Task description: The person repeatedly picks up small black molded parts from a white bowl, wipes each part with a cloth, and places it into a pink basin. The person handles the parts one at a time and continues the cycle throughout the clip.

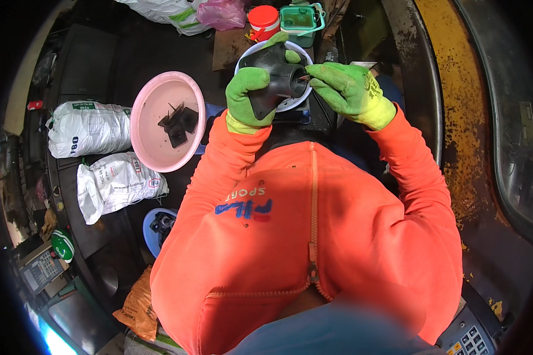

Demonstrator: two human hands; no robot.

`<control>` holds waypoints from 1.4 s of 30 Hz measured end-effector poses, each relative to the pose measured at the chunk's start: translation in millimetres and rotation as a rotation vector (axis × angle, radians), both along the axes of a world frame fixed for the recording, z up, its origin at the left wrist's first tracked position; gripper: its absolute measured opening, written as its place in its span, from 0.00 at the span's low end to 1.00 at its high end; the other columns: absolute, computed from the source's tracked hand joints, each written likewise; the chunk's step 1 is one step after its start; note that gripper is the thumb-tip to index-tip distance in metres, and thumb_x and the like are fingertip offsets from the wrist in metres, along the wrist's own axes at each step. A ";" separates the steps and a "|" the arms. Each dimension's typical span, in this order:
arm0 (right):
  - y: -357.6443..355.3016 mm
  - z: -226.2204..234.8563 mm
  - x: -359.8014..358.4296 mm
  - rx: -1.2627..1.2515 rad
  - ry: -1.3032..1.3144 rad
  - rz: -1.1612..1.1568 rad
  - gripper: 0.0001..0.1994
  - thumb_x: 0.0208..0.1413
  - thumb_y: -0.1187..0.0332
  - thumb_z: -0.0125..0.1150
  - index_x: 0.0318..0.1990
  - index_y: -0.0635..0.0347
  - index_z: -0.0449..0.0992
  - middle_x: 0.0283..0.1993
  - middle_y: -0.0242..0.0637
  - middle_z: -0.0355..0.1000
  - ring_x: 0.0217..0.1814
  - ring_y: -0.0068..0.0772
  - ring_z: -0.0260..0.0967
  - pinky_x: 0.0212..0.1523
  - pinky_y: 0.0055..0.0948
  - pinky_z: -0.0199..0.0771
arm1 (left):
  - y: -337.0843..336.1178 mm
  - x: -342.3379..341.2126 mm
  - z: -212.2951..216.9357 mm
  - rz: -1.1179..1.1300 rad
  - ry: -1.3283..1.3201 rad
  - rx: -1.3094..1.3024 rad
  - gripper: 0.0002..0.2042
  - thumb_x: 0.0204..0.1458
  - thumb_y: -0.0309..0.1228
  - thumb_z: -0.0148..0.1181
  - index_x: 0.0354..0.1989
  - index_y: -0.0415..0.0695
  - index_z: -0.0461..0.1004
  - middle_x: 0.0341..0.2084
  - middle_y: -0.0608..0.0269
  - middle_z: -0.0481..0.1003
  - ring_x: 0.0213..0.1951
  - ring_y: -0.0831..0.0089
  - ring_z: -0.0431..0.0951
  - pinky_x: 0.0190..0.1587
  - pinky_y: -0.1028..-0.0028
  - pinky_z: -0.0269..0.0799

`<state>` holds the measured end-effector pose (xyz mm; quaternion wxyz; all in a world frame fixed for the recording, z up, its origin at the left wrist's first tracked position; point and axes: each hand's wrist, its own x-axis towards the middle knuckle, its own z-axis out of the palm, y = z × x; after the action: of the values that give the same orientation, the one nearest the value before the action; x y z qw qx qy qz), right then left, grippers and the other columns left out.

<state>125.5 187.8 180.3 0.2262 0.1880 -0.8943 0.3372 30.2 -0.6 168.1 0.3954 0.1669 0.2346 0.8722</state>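
— What's at the far left?

— Two white sacks (89,127), then a pink basin (145,109) holding small black parts (178,125).

— And the hands?

— Left hand (249,97) is closed around a black rubber fitting (278,77) over a white bowl (243,59). Right hand (349,92) pinches a thin tool (304,77) at its mouth.

— Risk?

— I'd judge the tool could slip on the rubber and jab the left glove.

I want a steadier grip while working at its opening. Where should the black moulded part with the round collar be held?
Probably by its flat flared end, from the person's left, as the left hand does. On the black moulded part that leaves the round collar clear for the right hand at its mouth.
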 end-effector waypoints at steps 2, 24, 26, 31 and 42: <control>-4.7 -0.1 2.7 -0.038 -0.019 -0.034 0.12 0.58 0.68 0.59 0.48 0.60 0.76 0.36 0.40 0.77 0.35 0.44 0.76 0.34 0.35 0.76 | -1.5 1.0 4.7 0.048 0.090 -0.010 0.39 0.38 0.35 0.56 0.63 0.31 0.59 0.47 0.45 0.72 0.47 0.53 0.77 0.50 0.60 0.75; -38.1 -0.9 19.3 -0.490 -0.181 0.024 0.13 0.65 0.69 0.53 0.52 0.69 0.71 0.36 0.28 0.72 0.33 0.14 0.64 0.34 0.17 0.66 | 2.4 -9.9 10.2 0.210 0.569 0.098 0.48 0.41 0.40 0.71 0.69 0.35 0.51 0.54 0.52 0.66 0.52 0.66 0.70 0.54 0.70 0.69; -41.0 0.0 20.4 -0.645 -0.342 0.003 0.13 0.65 0.69 0.53 0.53 0.67 0.71 0.36 0.27 0.71 0.33 0.13 0.63 0.34 0.16 0.65 | 2.3 -11.0 10.1 0.256 0.635 0.075 0.48 0.42 0.42 0.71 0.69 0.35 0.50 0.53 0.52 0.67 0.52 0.67 0.70 0.54 0.71 0.68; -49.8 7.8 25.0 -0.989 -0.548 0.008 0.12 0.65 0.68 0.54 0.52 0.65 0.71 0.34 0.23 0.69 0.30 0.11 0.60 0.29 0.14 0.61 | 4.0 -10.7 10.8 0.383 0.770 0.005 0.49 0.44 0.48 0.71 0.69 0.36 0.50 0.52 0.54 0.66 0.50 0.68 0.69 0.54 0.70 0.68; -52.0 34.9 37.4 -1.337 -0.946 0.109 0.16 0.66 0.58 0.46 0.44 0.63 0.73 0.20 0.22 0.55 0.17 0.15 0.46 0.16 0.19 0.47 | -2.7 -25.7 -3.2 0.719 1.390 -0.179 0.44 0.45 0.49 0.65 0.65 0.35 0.54 0.50 0.51 0.66 0.47 0.63 0.69 0.50 0.66 0.68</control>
<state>162.9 135.7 215.2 -0.1272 -0.1055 -0.4950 0.8530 4.4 -3.3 164.9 -0.1366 0.5555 0.5370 0.6201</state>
